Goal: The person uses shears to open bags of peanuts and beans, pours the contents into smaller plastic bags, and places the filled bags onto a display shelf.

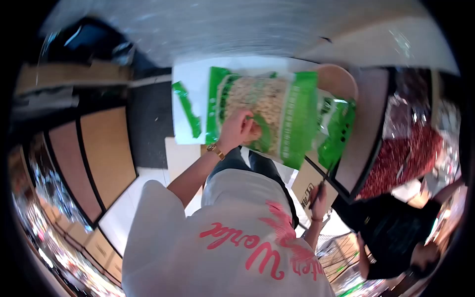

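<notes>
A large clear and green bag of pale nuts or beans [260, 99] lies over the white tabletop [190, 69], its lower right corner past the front edge. My left hand [240, 129] has its fingers curled against the bag's lower middle, gripping it there. My right hand [319, 202] is closed round the dark handles of a pair of scissors [324, 179], held below the bag's right corner with the blades apart and pointing up. To the left lies a cut green plastic strip [188, 110]. Another green and clear bag [339, 128] is partly hidden behind the right side.
A round tan tub [339, 81] stands at the table's back right. Red packaged goods [405, 158] fill a bin further right. Beside it bends another person in black [396, 230]. Wooden display panels [106, 153] stand left; a cardboard box [311, 185] sits below the table.
</notes>
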The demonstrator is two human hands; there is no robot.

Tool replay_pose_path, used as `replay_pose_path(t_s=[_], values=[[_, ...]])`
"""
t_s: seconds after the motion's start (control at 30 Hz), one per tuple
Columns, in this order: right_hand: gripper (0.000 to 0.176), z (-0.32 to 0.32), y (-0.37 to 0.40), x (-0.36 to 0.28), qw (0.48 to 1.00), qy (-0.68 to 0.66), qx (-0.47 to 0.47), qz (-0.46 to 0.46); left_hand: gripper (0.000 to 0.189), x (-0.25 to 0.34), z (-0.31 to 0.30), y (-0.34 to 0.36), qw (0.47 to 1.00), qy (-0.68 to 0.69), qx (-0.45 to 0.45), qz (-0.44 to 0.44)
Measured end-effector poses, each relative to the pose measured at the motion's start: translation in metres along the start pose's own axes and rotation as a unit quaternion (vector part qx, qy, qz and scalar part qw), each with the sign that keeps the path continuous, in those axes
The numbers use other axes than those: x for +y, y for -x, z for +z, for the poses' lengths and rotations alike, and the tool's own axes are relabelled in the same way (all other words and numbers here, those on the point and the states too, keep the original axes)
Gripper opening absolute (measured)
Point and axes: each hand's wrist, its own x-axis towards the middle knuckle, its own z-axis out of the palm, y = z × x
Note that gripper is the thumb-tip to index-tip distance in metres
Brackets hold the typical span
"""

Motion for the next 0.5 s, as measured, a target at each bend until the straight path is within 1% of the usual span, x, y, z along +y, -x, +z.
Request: replay_pose_path(t_s=[0.03, 0.07, 0.1, 0.13, 0.17, 0.2, 0.23, 0.27, 0.3, 0.33, 0.4, 0.43, 0.47, 0.5], values=[[0.015, 0.001, 0.003, 0.009, 0.999, -0.025, 0.027, 0.021, 0.019, 0.031, 0.008, -0.017, 0.993, 0.011, -0.107, 0.048], [0.015, 0.005, 0.005, 0.006, 0.999, -0.025, 0.033, 0.029, 0.021, 0.056, 0.020, -0.031, 0.973, 0.017, -0.210, 0.094], [0.015, 0.009, 0.007, 0.001, 0.998, -0.025, 0.036, 0.037, 0.021, 0.073, 0.037, -0.043, 0.968, 0.019, -0.225, 0.108], [0.016, 0.011, 0.009, 0.001, 0.998, -0.029, 0.036, 0.039, 0.024, 0.087, 0.056, -0.057, 0.946, -0.045, -0.243, 0.212], [0.017, 0.013, 0.009, 0.000, 0.998, -0.033, 0.035, 0.041, 0.027, 0.098, 0.070, -0.070, 0.909, -0.106, -0.256, 0.313], [0.019, 0.014, 0.011, -0.004, 0.997, -0.056, 0.027, 0.037, 0.029, 0.104, 0.081, -0.080, 0.878, -0.157, -0.295, 0.344], [0.024, 0.017, 0.014, -0.006, 0.996, -0.035, 0.039, 0.070, 0.029, 0.107, 0.088, -0.093, 0.869, -0.159, -0.309, 0.353], [0.025, 0.020, 0.017, 0.001, 0.994, -0.075, 0.043, 0.072, 0.026, 0.107, 0.096, -0.107, 0.780, -0.308, -0.427, 0.338], [0.026, 0.022, 0.019, 0.008, 0.990, -0.114, 0.047, 0.073, 0.024, 0.112, 0.099, -0.116, 0.657, -0.447, -0.522, 0.310], [0.026, 0.024, 0.023, 0.013, 0.988, -0.126, 0.054, 0.077, 0.018, 0.114, 0.093, -0.123, 0.666, -0.411, -0.521, 0.340], [0.027, 0.022, 0.027, 0.021, 0.987, -0.120, 0.062, 0.091, 0.014, 0.116, 0.075, -0.131, 0.732, -0.269, -0.463, 0.420], [0.026, 0.022, 0.029, 0.028, 0.979, -0.163, 0.064, 0.106, 0.013, 0.129, 0.063, -0.134, 0.732, -0.267, -0.472, 0.413], [0.024, 0.021, 0.031, 0.031, 0.979, -0.155, 0.077, 0.110, 0.012, 0.145, 0.050, -0.134, 0.732, -0.265, -0.481, 0.403], [0.022, 0.020, 0.033, 0.033, 0.978, -0.147, 0.087, 0.116, 0.016, 0.155, 0.039, -0.133, 0.738, -0.263, -0.490, 0.383]])
